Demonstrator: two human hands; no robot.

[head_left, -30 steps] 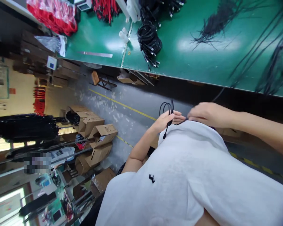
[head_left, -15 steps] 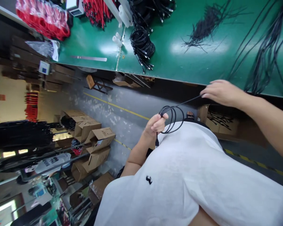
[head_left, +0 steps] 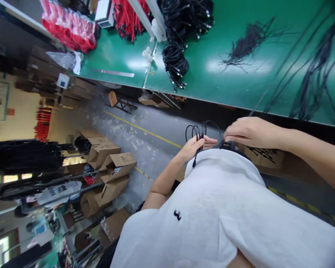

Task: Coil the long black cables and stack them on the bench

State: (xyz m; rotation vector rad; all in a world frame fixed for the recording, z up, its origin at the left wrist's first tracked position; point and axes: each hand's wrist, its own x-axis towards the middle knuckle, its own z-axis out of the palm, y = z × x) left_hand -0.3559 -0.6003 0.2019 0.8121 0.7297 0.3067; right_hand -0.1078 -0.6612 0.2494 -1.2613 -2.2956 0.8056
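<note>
Loose loops of a thin black cable [head_left: 195,130] rest in my left hand [head_left: 190,149], held in front of my white shirt. The thumb lies over the strands, and a couple of fingers point out to the right. A small black connector [head_left: 194,163] hangs below that hand. Close by on the right, my right hand [head_left: 247,131] is closed with fingertips pinched on the same cable, which arcs between the two hands. A strand runs from behind the right hand up toward the green table [head_left: 212,85]; it is blurred there.
On the table lie a coiled black cable bundle [head_left: 175,61], a pile of short black ties [head_left: 247,41], long loose black cables [head_left: 318,74] and red cables [head_left: 130,18]. Open cardboard boxes [head_left: 120,163] stand on the floor to the left, near a wooden stool [head_left: 113,98].
My right hand has come down and left toward my left hand, and the stretched cable now curves in a loop. My left fingers have straightened, and the loops have spread.
</note>
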